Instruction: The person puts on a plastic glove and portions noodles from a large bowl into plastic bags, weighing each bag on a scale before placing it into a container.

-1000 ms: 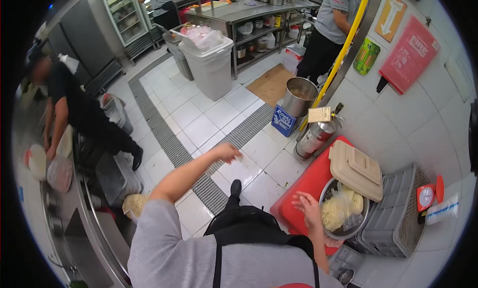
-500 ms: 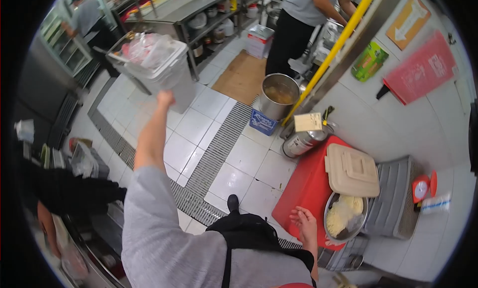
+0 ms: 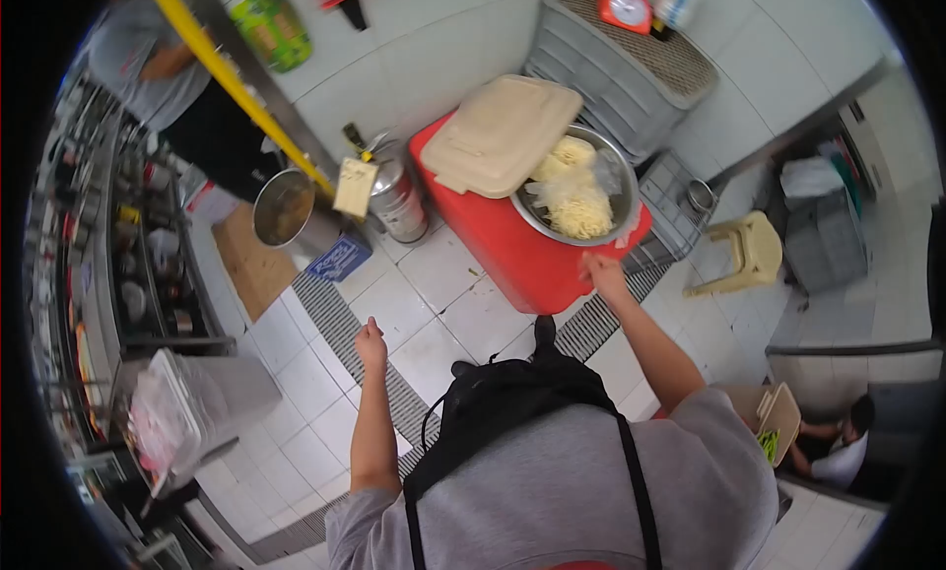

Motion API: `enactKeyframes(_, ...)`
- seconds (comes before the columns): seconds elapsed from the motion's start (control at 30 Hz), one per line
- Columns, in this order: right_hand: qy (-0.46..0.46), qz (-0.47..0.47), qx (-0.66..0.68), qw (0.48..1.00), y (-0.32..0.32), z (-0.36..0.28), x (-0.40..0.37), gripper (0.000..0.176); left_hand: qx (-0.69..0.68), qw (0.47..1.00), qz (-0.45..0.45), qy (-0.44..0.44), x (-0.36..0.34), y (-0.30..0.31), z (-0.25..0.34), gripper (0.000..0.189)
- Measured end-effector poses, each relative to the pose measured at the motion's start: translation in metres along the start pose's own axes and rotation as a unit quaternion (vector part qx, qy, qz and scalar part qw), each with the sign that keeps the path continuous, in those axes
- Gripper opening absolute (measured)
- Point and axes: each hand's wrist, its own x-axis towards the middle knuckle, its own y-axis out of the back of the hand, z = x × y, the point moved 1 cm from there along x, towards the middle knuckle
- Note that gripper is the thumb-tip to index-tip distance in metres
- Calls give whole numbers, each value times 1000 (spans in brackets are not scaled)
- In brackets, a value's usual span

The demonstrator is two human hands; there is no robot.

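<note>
My left hand is held out over the tiled floor, fingers curled in and thumb up, with nothing in it. At the front edge of a red box, my right hand appears slightly blurred, its fingers loosely curled and no object showing in them. Just beyond that hand, a metal bowl sits on the box with pale yellow noodles and clear plastic in it. A beige lid leans over the bowl's left side.
A steel pot stands by a blue crate and a metal cylinder. Grey crates carry a red scale. Right lies a beige stool; left, a white bin. People work at upper left and lower right.
My view has swung right, toward the red box and bowl. My left arm, stretched toward the white bin before, is lower now. My right hand is at the box's front edge.
</note>
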Motion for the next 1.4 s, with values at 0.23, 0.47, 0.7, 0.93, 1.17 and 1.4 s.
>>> enactKeyframes(0.23, -16, 162, -192, 968, 80, 72, 162, 41, 16, 995, -71, -62, -41, -55, 121, 26)
enactKeyframes(0.47, 50, 194, -252, 947, 84, 99, 288, 49, -56, 984, -167, -20, -75, -146, 209, 16)
enactKeyframes(0.7, -111, -62, 165, 978, 104, 72, 276, 34, -62, 952, -290, -78, -110, -296, 319, 19)
enactKeyframes(0.93, -230, -141, 612, 744, 110, 18, 179, 18, 8, 958, -154, -242, -128, -377, 377, 14)
enactKeyframes(1.17, 195, -317, -312, 874, 127, 34, 162, 34, 128, 858, -213, -451, -153, -363, 399, 9)
enactKeyframes(1.4, -132, -236, 566, 779, 141, -16, 145, 37, 39, 897, -168, -406, -167, -313, 423, 12)
